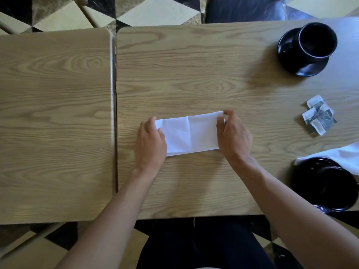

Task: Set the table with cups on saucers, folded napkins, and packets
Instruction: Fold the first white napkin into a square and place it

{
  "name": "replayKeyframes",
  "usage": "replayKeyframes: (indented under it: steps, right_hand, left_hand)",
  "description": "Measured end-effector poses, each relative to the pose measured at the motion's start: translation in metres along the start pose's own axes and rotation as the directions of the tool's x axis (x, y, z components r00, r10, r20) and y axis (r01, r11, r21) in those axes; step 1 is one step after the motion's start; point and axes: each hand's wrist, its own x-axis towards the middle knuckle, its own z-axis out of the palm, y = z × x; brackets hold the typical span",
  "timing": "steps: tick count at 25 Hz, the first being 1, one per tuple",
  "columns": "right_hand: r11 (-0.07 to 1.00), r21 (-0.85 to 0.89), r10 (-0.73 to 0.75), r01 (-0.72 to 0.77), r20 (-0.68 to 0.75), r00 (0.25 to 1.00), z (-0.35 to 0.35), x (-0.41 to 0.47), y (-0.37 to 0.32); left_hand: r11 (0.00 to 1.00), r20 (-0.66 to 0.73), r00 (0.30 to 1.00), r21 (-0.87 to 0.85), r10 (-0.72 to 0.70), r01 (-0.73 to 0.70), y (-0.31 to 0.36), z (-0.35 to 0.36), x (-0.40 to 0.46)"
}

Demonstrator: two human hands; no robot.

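A white napkin (189, 133) lies folded into a long strip in the middle of the wooden table (194, 74). My left hand (150, 144) pinches its left end. My right hand (234, 135) pinches its right end between thumb and fingers. A black cup (315, 40) stands on a black saucer (305, 68) at the far right. Nearer, at the right edge, a second black cup (336, 183) sits on its saucer (305, 177). Between the two cups, several grey-and-white packets (318, 116) lie in a small heap.
Another white napkin (342, 156) lies partly under the near saucer at the right edge. A second wooden table (54, 123) adjoins on the left across a narrow gap. A dark chair seat (244, 9) stands at the far side, on a chequered floor.
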Motion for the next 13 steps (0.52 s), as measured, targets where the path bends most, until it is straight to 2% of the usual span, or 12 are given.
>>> replayKeyframes:
  steps: [2, 4, 6, 8, 10, 13]
  right_hand:
    - [0.998, -0.001, -0.067, 0.067, -0.059, 0.996, -0.004, 0.000, 0.006]
    - [0.971, -0.026, -0.238, 0.237, -0.132, 0.962, -0.006, -0.002, 0.007]
    - [0.900, -0.048, -0.436, 0.433, -0.090, 0.896, 0.002, -0.005, -0.003]
    - [0.816, -0.062, -0.572, 0.574, 0.056, 0.819, 0.017, -0.012, -0.015]
    - [0.763, -0.081, -0.624, 0.641, 0.169, 0.763, 0.026, -0.014, -0.013]
    - [0.742, -0.187, -0.603, 0.644, 0.234, 0.762, 0.024, -0.004, 0.012]
  left_hand:
    - [0.992, -0.110, 0.992, 0.112, 0.065, -0.053, -0.004, 0.000, -0.005]
    - [0.967, -0.187, 0.961, 0.189, 0.205, -0.170, -0.002, 0.001, -0.007]
    - [0.921, -0.092, 0.936, 0.232, 0.341, -0.312, 0.011, 0.014, -0.006]
    - [0.881, 0.088, 0.921, 0.268, 0.380, -0.390, 0.023, 0.030, -0.008]
    - [0.859, 0.183, 0.920, 0.332, 0.346, -0.389, 0.021, 0.043, -0.009]
    - [0.845, 0.190, 0.931, 0.394, 0.311, -0.362, 0.009, 0.051, -0.008]
